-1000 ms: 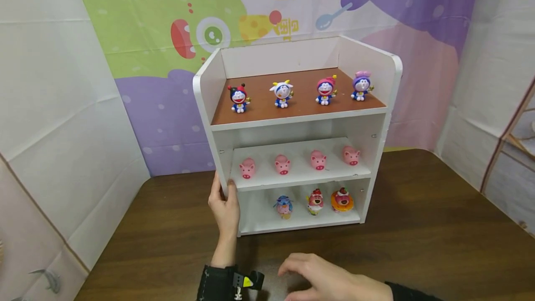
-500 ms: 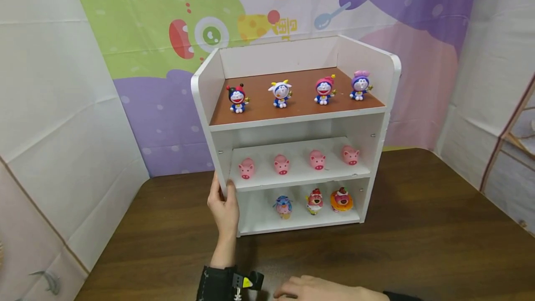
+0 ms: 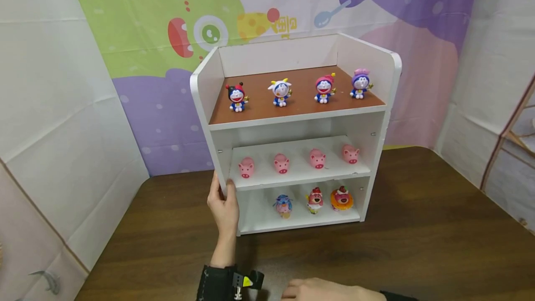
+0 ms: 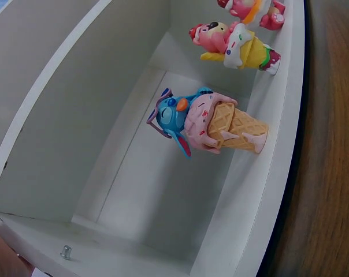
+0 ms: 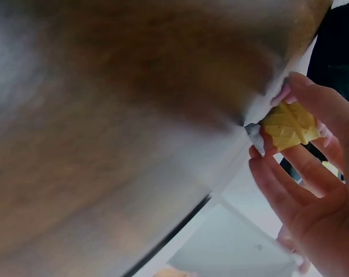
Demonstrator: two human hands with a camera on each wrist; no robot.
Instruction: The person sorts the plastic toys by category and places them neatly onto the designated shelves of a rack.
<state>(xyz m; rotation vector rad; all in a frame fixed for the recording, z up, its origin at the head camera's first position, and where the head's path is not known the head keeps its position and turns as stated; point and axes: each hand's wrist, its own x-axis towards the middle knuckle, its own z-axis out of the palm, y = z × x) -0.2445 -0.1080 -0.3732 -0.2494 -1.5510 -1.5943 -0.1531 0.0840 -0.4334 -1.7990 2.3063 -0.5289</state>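
A white three-tier shelf unit (image 3: 298, 118) stands on the wooden table. My left hand (image 3: 225, 210) grips its left side panel, thumb at the front edge and fingers along the outside. At the bottom edge of the head view is my right hand (image 3: 334, 290), low in front of the shelf. The right wrist view shows it pinching a small figurine with a yellow waffle-cone base (image 5: 290, 124); most of its upper part is hidden. On the bottom tier sit a blue character on an ice-cream cone (image 4: 209, 121) and two pink bear figurines (image 3: 315, 200).
Several blue-and-white cat figurines (image 3: 281, 93) in different hats line the brown top tier. Several pink pig figurines (image 3: 282, 163) stand in a row on the middle tier. A colourful cartoon curtain (image 3: 167, 120) hangs behind the table (image 3: 418, 245).
My right hand has drawn back toward the bottom edge of the head view, then shifted slightly right. My left hand keeps its grip on the shelf unit, and the figurines on it stay put.
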